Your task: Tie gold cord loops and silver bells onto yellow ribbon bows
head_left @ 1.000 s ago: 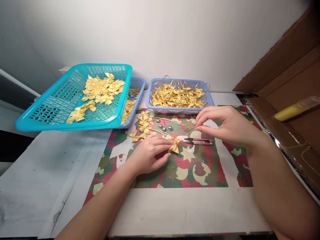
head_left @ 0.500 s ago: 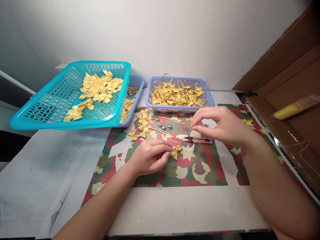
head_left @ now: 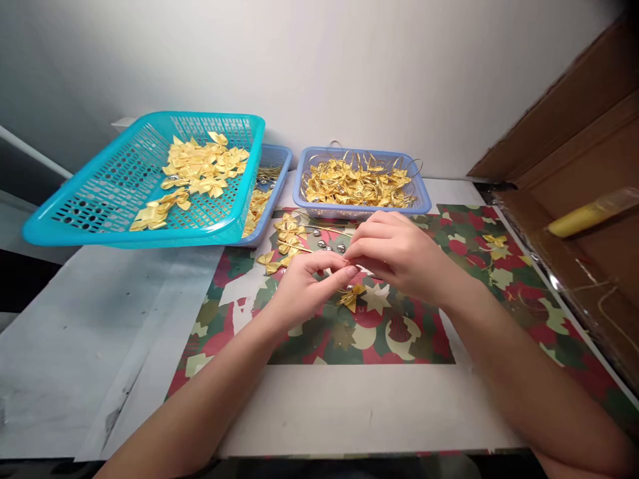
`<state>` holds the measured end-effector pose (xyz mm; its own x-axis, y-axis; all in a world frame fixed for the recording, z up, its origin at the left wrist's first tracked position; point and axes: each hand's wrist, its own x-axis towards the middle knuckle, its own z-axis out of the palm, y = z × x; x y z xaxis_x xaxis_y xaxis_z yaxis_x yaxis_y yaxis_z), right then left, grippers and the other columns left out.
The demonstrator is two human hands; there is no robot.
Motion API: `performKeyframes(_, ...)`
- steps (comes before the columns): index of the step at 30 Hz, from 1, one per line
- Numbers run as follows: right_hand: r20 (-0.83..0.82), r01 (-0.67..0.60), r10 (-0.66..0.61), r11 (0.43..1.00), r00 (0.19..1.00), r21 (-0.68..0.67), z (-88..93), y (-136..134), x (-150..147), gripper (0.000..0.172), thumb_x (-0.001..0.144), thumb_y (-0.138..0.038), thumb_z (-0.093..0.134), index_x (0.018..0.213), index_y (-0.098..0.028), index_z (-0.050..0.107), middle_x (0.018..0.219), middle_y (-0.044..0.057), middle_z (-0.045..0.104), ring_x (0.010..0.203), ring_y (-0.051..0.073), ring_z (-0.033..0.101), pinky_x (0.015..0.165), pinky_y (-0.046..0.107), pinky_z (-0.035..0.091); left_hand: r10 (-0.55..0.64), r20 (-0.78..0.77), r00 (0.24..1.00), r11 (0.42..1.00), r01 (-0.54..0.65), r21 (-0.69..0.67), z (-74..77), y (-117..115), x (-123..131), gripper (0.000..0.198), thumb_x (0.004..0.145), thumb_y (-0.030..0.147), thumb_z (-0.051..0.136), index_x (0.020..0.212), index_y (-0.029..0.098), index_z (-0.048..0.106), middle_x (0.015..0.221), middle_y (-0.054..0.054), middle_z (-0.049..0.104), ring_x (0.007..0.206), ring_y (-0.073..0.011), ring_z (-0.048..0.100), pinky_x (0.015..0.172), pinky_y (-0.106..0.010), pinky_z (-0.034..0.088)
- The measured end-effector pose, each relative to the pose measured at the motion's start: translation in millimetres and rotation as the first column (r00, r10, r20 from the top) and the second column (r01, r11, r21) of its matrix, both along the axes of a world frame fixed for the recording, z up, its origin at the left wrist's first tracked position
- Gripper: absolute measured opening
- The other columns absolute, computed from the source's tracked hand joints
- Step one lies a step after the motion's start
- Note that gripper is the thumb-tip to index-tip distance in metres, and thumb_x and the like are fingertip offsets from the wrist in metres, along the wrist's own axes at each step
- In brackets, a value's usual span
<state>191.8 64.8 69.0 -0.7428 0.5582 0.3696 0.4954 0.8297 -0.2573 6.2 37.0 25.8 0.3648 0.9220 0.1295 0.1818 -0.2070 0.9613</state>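
My left hand (head_left: 307,286) and my right hand (head_left: 394,256) meet over the patterned paper (head_left: 399,332), fingertips pinched together just above a small gold bow (head_left: 352,297). Both hands seem to pinch the thin gold string tied to that bow; the string itself is mostly hidden by the fingers. Just behind the hands lie a few loose gold bows (head_left: 285,243) with gold strings and some small silver bells (head_left: 329,247). The snips seen earlier are hidden under my right hand.
A turquoise basket (head_left: 100,219) of pale yellow bows rests tilted on a blue basket (head_left: 279,169) at the back left. A second blue basket (head_left: 414,193) holds finished gold bows with loops. One stray bow (head_left: 494,241) lies at right, beside a cardboard box (head_left: 574,153).
My right hand has moved left and down from above the snips to meet my left hand over the bow. My left hand lifted its fingers slightly off the bow.
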Motion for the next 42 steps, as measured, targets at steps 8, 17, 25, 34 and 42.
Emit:
performKeyframes(8,-0.147,0.362,-0.368,0.93,0.918,-0.063,-13.3,1,-4,0.008,0.086,-0.022,0.061,0.081,-0.018,0.066,0.087,0.005,0.069,0.084,0.02,0.057,0.078,0.034,0.039,0.057,0.171,0.984,0.983,-0.025,-0.181,-4.6,4,-5,0.026,0.089,0.035,0.059,0.083,0.019,0.078,0.075,-0.003,0.074,0.07,-0.0139,0.065,0.065,-0.022,0.05)
performKeyframes(17,-0.008,0.214,-0.324,0.645,0.946,-0.734,-23.0,-8,-11,0.019,0.077,-0.036,0.069,0.073,-0.017,0.069,0.07,0.0,0.063,0.066,0.014,0.053,0.059,0.025,0.038,0.107,0.291,0.951,0.981,-0.053,-0.188,-14.4,7,2,0.028,0.086,0.04,0.062,0.083,0.018,0.079,0.07,-0.003,0.07,0.071,-0.015,0.062,0.068,-0.024,0.049)
performKeyframes(25,-0.082,0.118,-0.356,0.506,0.931,-0.855,-43.5,-9,-22,0.017,0.078,-0.029,0.065,0.071,-0.014,0.069,0.063,-0.001,0.06,0.056,0.01,0.047,0.054,0.024,0.036,0.162,0.3,0.94,0.98,-0.118,-0.161,-17.9,6,3,0.029,0.086,0.043,0.063,0.083,0.019,0.079,0.069,-0.002,0.068,0.066,-0.0125,0.056,0.064,-0.022,0.046)
performKeyframes(34,0.066,0.19,-0.271,0.464,0.96,-0.865,-34.8,-2,-7,0.014,0.074,-0.028,0.069,0.07,-0.016,0.075,0.075,0.003,0.069,0.07,0.016,0.06,0.067,0.028,0.046,0.356,0.439,0.825,0.927,-0.25,-0.281,-30.7,15,-7,0.025,0.082,0.044,0.068,0.082,0.021,0.077,0.083,-0.002,0.072,0.065,-0.009,0.053,0.066,-0.02,0.046)
performKeyframes(42,0.13,0.146,-0.067,0.484,0.989,-0.862,-28.8,3,8,0.017,0.078,-0.033,0.069,0.082,-0.019,0.078,0.081,0.004,0.072,0.079,0.018,0.063,0.072,0.027,0.047,0.44,0.451,0.776,0.892,-0.321,-0.317,-28.7,19,-12,0.024,0.079,0.043,0.071,0.079,0.02,0.077,0.077,-0.001,0.07,0.061,-0.0075,0.051,0.061,-0.018,0.045)
